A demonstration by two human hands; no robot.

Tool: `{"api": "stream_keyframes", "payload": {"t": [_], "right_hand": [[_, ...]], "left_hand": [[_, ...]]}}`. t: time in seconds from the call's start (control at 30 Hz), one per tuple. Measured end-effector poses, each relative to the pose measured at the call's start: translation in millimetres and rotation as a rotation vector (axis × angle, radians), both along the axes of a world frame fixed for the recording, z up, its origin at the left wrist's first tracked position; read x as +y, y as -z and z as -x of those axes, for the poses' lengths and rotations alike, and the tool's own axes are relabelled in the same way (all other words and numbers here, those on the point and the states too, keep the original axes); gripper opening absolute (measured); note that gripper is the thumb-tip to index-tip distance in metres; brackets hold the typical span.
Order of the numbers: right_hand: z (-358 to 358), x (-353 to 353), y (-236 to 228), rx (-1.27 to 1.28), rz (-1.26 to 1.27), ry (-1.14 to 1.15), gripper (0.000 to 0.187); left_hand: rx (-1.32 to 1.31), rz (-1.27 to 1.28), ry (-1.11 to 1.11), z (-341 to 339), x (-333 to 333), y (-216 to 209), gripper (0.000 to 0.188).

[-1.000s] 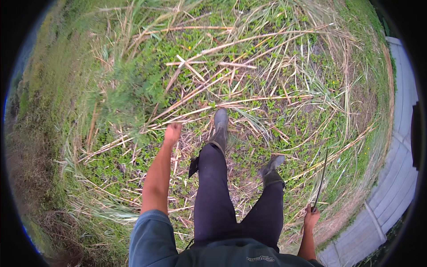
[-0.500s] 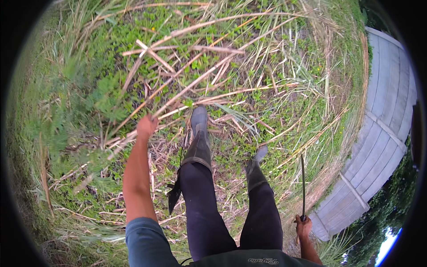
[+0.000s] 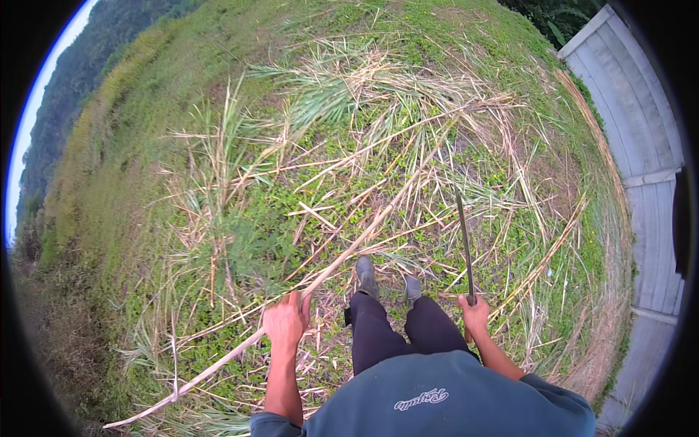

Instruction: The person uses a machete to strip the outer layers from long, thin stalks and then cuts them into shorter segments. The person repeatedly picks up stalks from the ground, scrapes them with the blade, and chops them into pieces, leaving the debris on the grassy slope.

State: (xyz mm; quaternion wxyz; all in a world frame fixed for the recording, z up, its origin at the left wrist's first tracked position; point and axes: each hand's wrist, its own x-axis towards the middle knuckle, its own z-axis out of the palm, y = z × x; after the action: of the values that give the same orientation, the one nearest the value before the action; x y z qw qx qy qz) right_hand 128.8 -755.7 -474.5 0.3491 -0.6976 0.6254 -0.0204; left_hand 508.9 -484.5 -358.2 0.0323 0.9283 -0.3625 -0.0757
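My left hand (image 3: 285, 320) is closed round a long, pale dry cane stalk (image 3: 218, 362). The stalk slants from the grass at the lower left, through my fist, up to the cut leaves ahead. In my right hand (image 3: 475, 316) is a machete (image 3: 465, 244), gripped by its handle, with the narrow dark blade pointing away from me. Both hands are apart, one to each side of my legs. Cut dry stalks and leaves (image 3: 320, 218) lie scattered on the green ground cover before my boots (image 3: 366, 275).
A grey panelled wall (image 3: 648, 167) runs along the right side. Ahead lies a heap of cut green and dry leaves (image 3: 349, 91). A standing tuft of long leaves (image 3: 222, 156) and a feathery green plant (image 3: 255, 251) are at the left. A grassy slope rises beyond.
My left hand has come back toward me, raising the stalk off the ground litter. My right hand with the machete has moved forward and inward. My view has tilted up, showing more ground ahead.
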Motion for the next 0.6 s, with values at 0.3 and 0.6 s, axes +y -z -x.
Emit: {"api": "stream_keyframes", "payload": {"t": [0.3,0.6], "right_hand": [[-156.1,-54.2,-78.6,-1.127,-0.716,0.494,0.056],[-149.7,-210.3,-57.7,-1.612,-1.043,-0.082,0.023]], "left_hand": [[-0.046,-0.014,-0.118,154.9,82.0,-216.1,0.023],[-0.221,0.185,-0.004,203.3,58.7,-217.1,0.029]]}}
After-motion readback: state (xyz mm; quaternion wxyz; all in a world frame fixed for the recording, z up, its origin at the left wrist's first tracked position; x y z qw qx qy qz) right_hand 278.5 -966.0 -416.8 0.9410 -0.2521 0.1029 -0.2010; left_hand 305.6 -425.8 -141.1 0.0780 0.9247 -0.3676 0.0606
